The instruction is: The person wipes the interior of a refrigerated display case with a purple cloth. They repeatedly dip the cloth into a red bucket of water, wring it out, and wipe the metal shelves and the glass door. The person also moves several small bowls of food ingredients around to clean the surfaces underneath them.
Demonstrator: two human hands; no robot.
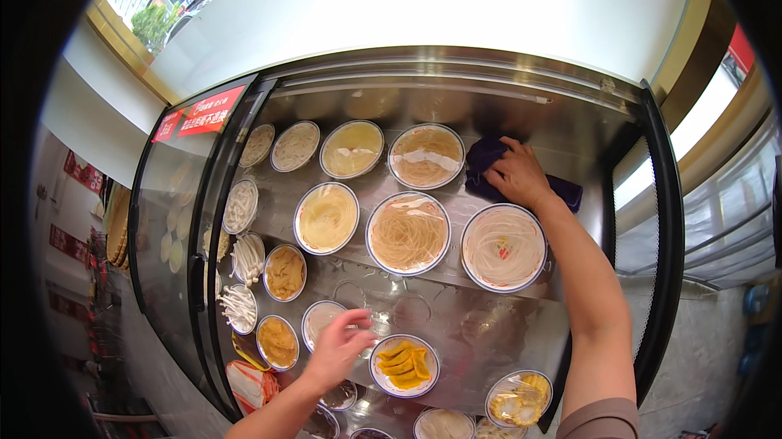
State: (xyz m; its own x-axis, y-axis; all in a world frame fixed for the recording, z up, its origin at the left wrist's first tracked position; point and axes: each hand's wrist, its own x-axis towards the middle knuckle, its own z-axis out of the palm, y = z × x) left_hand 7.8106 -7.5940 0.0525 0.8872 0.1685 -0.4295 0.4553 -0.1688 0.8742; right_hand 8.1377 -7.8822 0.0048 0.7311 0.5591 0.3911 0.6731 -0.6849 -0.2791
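Observation:
My right hand (518, 171) presses on a dark purple cloth (565, 190) on the steel shelf, at the right end of the back row of bowls. A film-covered bowl of thin noodles (426, 156) stands just left of the cloth, and a bowl of white noodles (503, 247) stands in front of it. My left hand (342, 344) hovers with its fingers apart, partly over a bowl of pale food (319, 322). To its right is a bowl of yellow-orange pieces (404, 366). Between the rows, the steel shelf (464, 323) looks wet, with ring marks.
The display case has a black right frame (663, 243) and a glass door (171, 194) at left. More bowls stand around: noodles (408, 233), enoki mushrooms (239, 309), corn pieces (519, 399). An orange-and-white package (250, 384) lies at the lower left.

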